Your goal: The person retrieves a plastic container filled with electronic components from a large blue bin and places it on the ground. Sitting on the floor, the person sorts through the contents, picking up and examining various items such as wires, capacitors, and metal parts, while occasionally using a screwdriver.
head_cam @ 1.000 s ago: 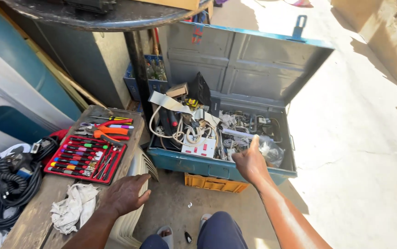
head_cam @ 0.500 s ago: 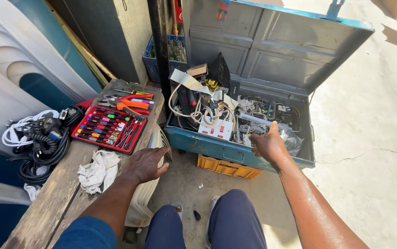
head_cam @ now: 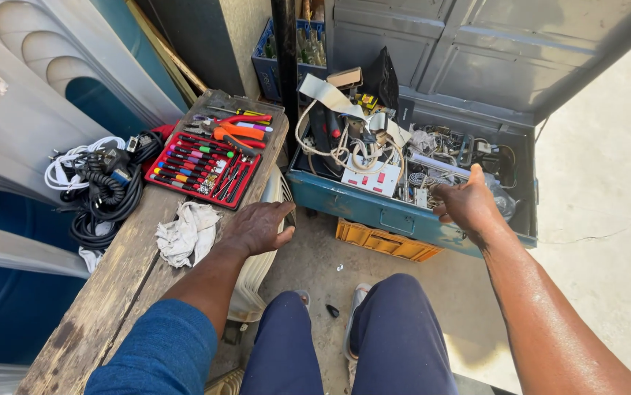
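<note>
While I watch through the head camera, my left hand (head_cam: 257, 228) lies palm down on the edge of the weathered wooden bench (head_cam: 121, 292), fingers loosely spread and clamped on nothing, as if propping my weight while I lean toward the other side. Just beside it on the planks lies a crumpled white rag (head_cam: 187, 232), near but not touching as far as I can tell. Farther along the bench sits an open red screwdriver set (head_cam: 202, 170), its coloured handles lined up in rows so each is easy to pick out, and beyond it a pair of orange-handled pliers (head_cam: 236, 132) on a shallow tray. A tangle of black and white power cables (head_cam: 99, 186) hangs off the bench's far side, against pale plastic panels. My right hand (head_cam: 468, 205) reaches over the front wall of the open blue-green metal toolbox (head_cam: 374, 208), which stands on the concrete ground with its lid thrown back. The fingers curl down into the clutter, thumb raised; whether they close on anything I cannot tell, since the fingertips are hidden behind the knuckles. Inside the box, well to the left of that hand, rests a white socket strip with red switches (head_cam: 371, 178) amid coiled cords and small parts. An orange plastic crate (head_cam: 385, 241) peeks out from under the toolbox, and my knees in dark trousers (head_cam: 396, 336) fill the foreground.
</note>
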